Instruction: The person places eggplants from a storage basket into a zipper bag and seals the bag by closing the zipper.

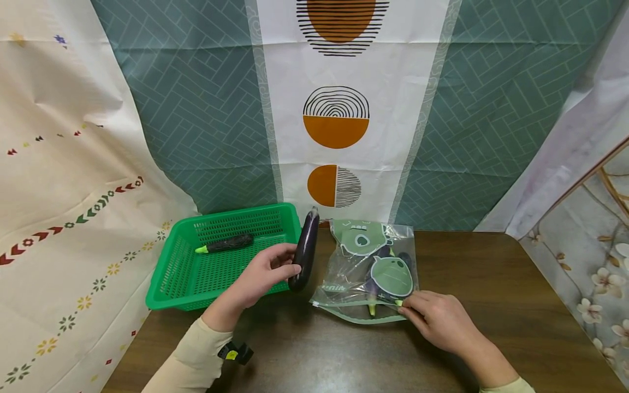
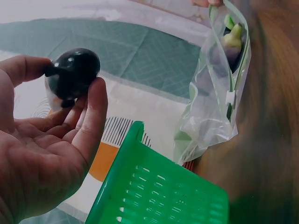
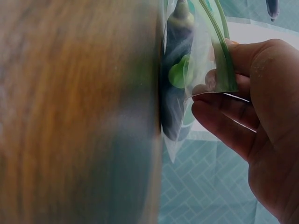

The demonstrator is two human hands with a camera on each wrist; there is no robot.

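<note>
My left hand (image 1: 262, 274) is clamping its thumb and fingers round a long eggplant (image 1: 306, 251), whose smooth, dark purple skin is shining and whose form is narrowing toward the upper end. The eggplant is leaning at a tilt at my left fingertips, between a green basket (image 1: 158, 278) and a plastic bag (image 1: 339, 273). My right hand (image 1: 439, 321) is pinching the near corner of the bag's mouth between thumb and fingers.

The bag, lying ahead and to the left of my right hand, is showing clear, wrinkled film with matte green cartoon prints; its green-edged mouth is gaping, and a white slider (image 2: 230, 97) is sitting on the edge nearer my left hand. Inside, dark vegetables with green ends are resting. The basket, of perforated molded plastic, is standing to the left of and beyond my left hand, and is holding a dark, rough-skinned vegetable (image 1: 231, 243) with a bright green tip.

Beneath both hands, a brown wood-grained table (image 1: 491, 284) is reflecting a soft glare. Beyond them, a teal cloth (image 1: 196, 109) with a white central band is hanging; cream patterned fabric (image 1: 54, 120) is draping to my left, flowered fabric (image 1: 606, 281) to my right.
</note>
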